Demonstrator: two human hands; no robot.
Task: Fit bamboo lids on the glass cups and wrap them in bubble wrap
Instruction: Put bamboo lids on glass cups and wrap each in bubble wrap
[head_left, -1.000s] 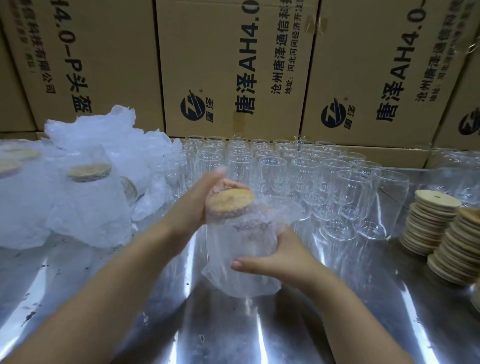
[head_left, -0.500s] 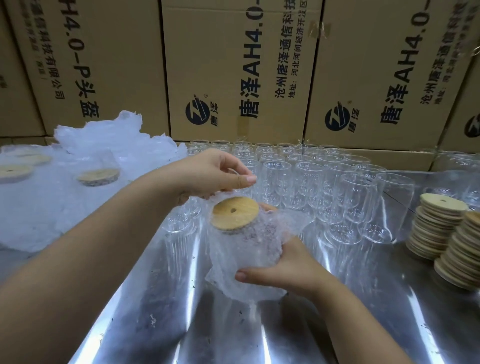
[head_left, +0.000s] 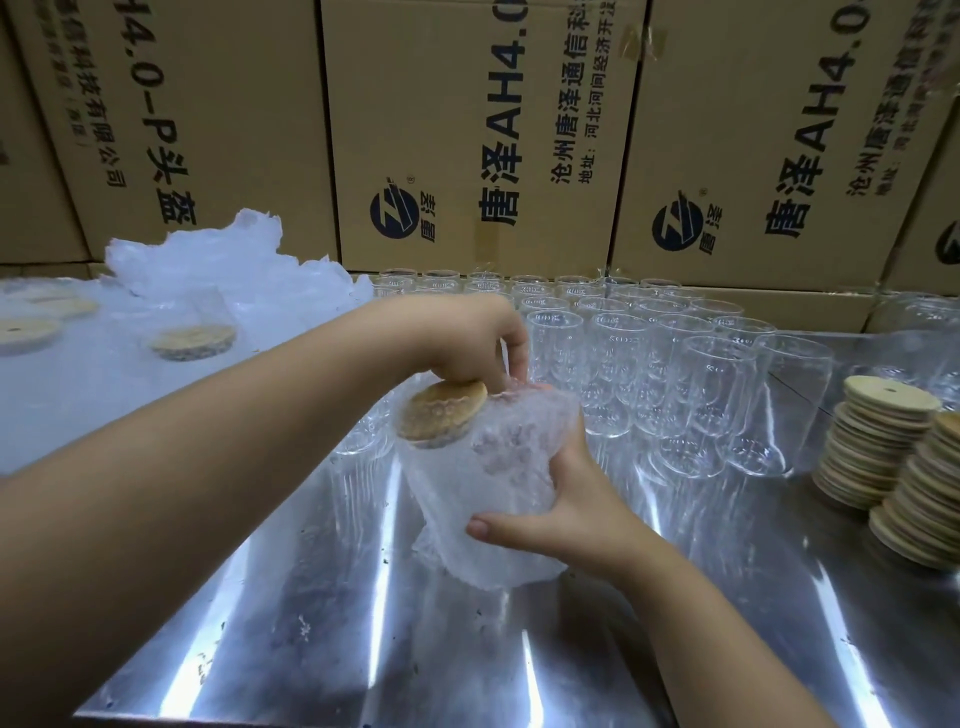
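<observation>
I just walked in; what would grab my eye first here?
Mid-frame, the right hand grips a tilted bamboo-lidded cup in bubble wrap, while the left hand pinches the wrap by the lid. Behind stand rows of bare glass cups; stacks of bamboo lids sit at the right.

Your left forearm (head_left: 208, 467) and right forearm (head_left: 701, 623) are bare for as far as they show, and so are your left hand (head_left: 467, 343) and right hand (head_left: 576, 514). Your right thumbnail (head_left: 479, 528) (the one nail plainly in view) is short, rounded and plain.
</observation>
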